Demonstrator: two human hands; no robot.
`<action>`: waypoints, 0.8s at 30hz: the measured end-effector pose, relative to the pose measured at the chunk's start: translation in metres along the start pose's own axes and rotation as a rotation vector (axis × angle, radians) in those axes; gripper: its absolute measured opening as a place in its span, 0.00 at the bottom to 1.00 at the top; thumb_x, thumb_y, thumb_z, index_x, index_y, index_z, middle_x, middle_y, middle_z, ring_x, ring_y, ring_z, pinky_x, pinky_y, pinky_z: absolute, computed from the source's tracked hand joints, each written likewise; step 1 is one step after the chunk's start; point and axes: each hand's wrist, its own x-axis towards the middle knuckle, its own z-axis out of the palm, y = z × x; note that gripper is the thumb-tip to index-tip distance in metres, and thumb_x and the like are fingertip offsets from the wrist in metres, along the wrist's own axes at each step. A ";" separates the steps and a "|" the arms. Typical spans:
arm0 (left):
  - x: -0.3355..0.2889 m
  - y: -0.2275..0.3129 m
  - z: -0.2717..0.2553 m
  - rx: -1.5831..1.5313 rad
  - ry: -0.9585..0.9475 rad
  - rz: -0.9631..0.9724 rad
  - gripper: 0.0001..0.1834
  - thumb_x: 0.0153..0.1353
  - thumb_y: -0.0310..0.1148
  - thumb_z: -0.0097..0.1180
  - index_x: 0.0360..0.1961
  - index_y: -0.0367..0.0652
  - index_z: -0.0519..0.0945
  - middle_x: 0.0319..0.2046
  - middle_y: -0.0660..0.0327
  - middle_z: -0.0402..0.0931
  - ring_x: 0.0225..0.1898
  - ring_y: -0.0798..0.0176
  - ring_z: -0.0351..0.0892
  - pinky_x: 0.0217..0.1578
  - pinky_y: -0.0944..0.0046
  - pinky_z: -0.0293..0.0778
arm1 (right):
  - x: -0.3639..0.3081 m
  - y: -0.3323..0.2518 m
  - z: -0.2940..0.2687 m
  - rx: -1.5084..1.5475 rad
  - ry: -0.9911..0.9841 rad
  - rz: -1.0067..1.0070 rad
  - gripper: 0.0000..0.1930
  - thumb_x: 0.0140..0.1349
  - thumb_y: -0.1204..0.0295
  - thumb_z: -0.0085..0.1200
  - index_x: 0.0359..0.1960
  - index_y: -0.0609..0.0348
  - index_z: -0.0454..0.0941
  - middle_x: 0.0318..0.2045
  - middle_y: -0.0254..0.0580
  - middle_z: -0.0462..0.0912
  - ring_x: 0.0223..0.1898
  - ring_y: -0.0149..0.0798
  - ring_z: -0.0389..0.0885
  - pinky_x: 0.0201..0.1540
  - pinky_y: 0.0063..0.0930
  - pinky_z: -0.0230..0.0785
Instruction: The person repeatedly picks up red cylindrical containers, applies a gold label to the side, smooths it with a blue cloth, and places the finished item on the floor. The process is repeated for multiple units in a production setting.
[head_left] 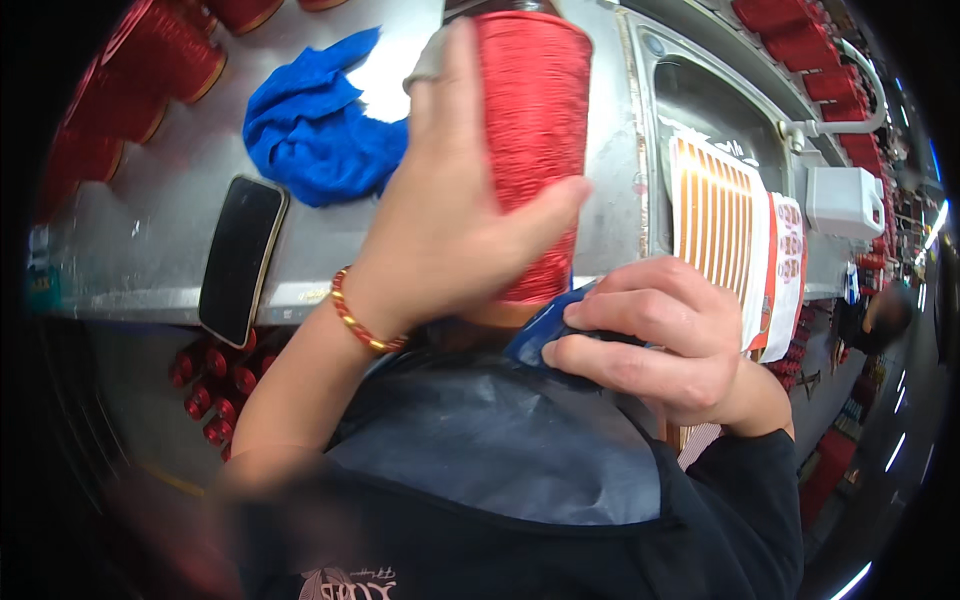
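At the left of my feed lies a black phone, then a rumpled blue cloth that crowds the left hand. At upper centre I have that hand clasped around the red thread spool; I'd judge it weighty, firm-cored and slick, safest held by its ends. The right hand pinches blue film by its lower end; striped sheets lie further right.

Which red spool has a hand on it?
The big red spool, top centre: the left hand grips it. The other red spools, toward the picture's edges, have no hand on them.
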 end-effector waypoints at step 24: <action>0.003 0.024 -0.005 0.122 -0.078 -0.054 0.54 0.64 0.41 0.68 0.77 0.25 0.47 0.64 0.41 0.66 0.60 0.49 0.75 0.60 0.54 0.74 | -0.003 -0.003 0.004 0.002 0.050 0.005 0.16 0.44 0.70 0.66 0.38 0.50 0.91 0.35 0.35 0.86 0.37 0.38 0.85 0.37 0.28 0.81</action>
